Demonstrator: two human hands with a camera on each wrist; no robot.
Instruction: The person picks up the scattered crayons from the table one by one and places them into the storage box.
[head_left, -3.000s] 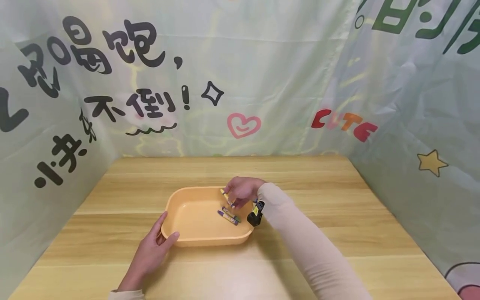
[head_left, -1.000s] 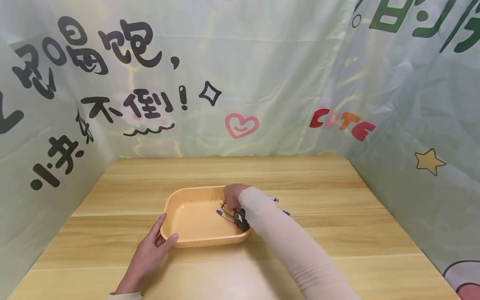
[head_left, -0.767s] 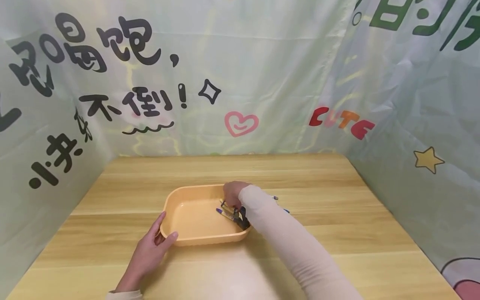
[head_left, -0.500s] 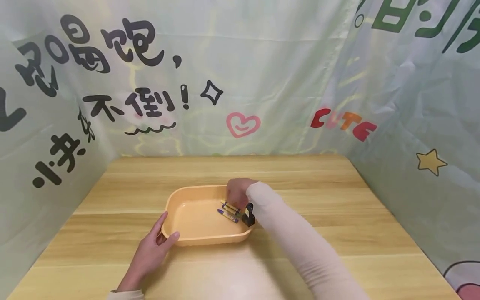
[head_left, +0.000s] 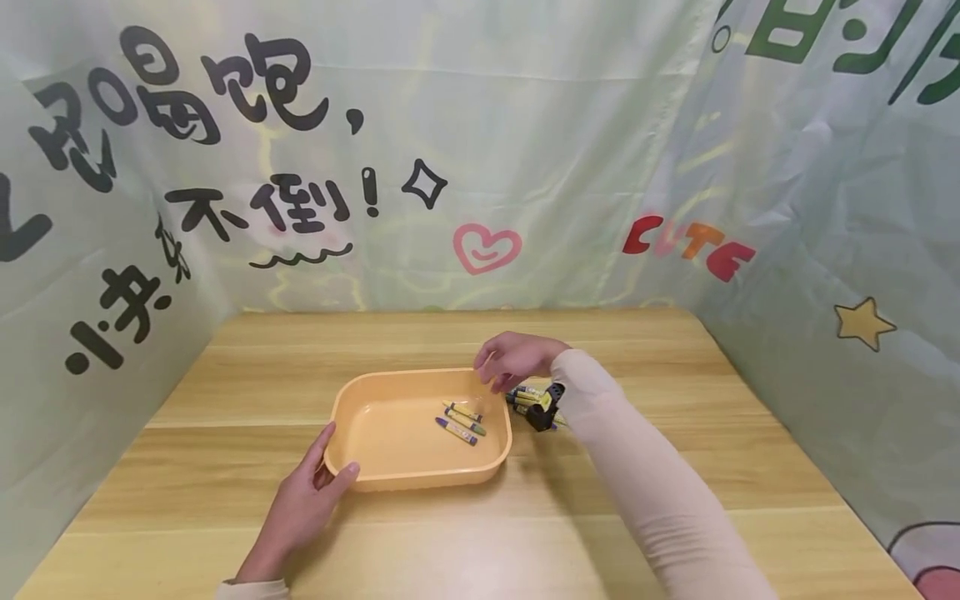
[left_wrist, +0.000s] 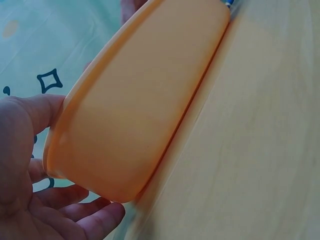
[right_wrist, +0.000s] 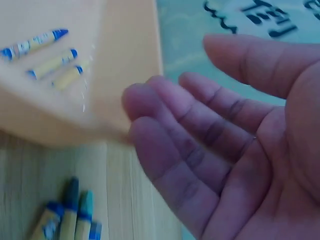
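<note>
My left hand [head_left: 300, 504] grips the left end of the orange plastic tray [head_left: 420, 480], thumb on the rim and fingers round the outer wall; the left wrist view shows the same hold. Inside the tray's right half lie three crayons side by side: a purple one [head_left: 456, 431] in front, a green one [head_left: 465, 422] in the middle and a yellow one [head_left: 462, 411] behind. Over the back right corner hovers my right hand [head_left: 517, 357], its fingers relaxed and nothing in them. More crayons [right_wrist: 70, 220] lie on the table just outside the tray, below that hand.
The wooden table [head_left: 637, 500] runs back to a pale printed cloth [head_left: 570, 167] that also hangs along both sides. A black wrist camera [head_left: 543, 408] on the right wrist covers part of the loose crayons.
The yellow crayon, held by my right hand earlier, now lies in the tray beside the other two. My right hand has lifted out, back and to the right. My left hand stays put.
</note>
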